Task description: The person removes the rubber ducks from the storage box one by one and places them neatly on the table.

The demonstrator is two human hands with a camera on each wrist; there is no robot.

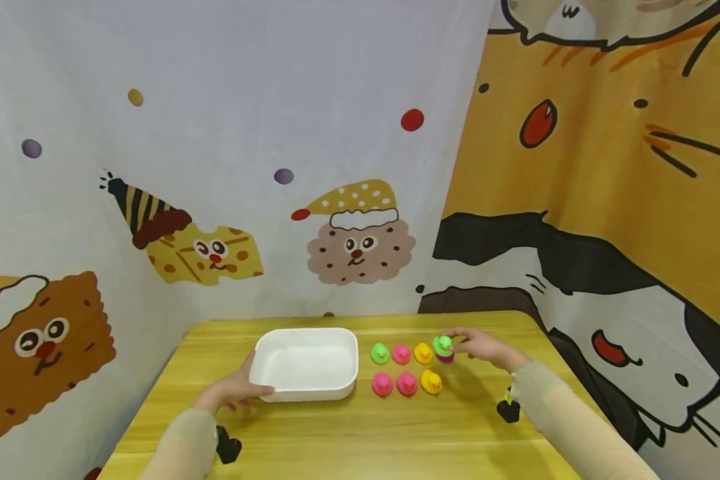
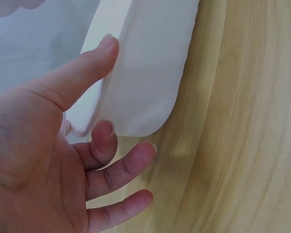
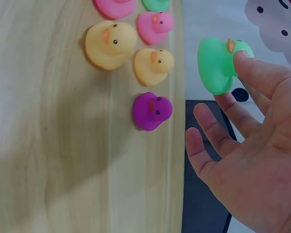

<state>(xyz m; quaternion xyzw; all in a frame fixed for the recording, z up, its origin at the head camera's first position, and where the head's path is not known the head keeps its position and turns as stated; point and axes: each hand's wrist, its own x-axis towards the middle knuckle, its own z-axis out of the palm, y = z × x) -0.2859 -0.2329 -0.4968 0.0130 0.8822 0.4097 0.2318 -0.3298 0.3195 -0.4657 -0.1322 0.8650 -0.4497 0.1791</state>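
At the tub's near-left corner, my left hand [image 1: 234,388] grips a white plastic tub [image 1: 305,396], thumb lying over the rim and the other fingers bent beside the outer wall. My right hand [image 1: 485,347] pinches a green rubber duck [image 3: 216,68] between thumb and fingers, raised above the table. In the head view that duck overlaps a purple rubber duck [image 3: 150,111], which sits on the table below. The right hand's remaining fingers are spread and loosely bent.
Between tub and right hand, rubber ducks stand in two rows. The back row has a green duck [image 1: 380,353], a pink duck [image 1: 401,354] and a yellow duck [image 1: 423,353]; in front are two pink ducks [image 1: 382,385] and another yellow duck [image 1: 431,382]. A printed curtain [image 1: 228,133] hangs behind the wooden table [image 1: 360,440].
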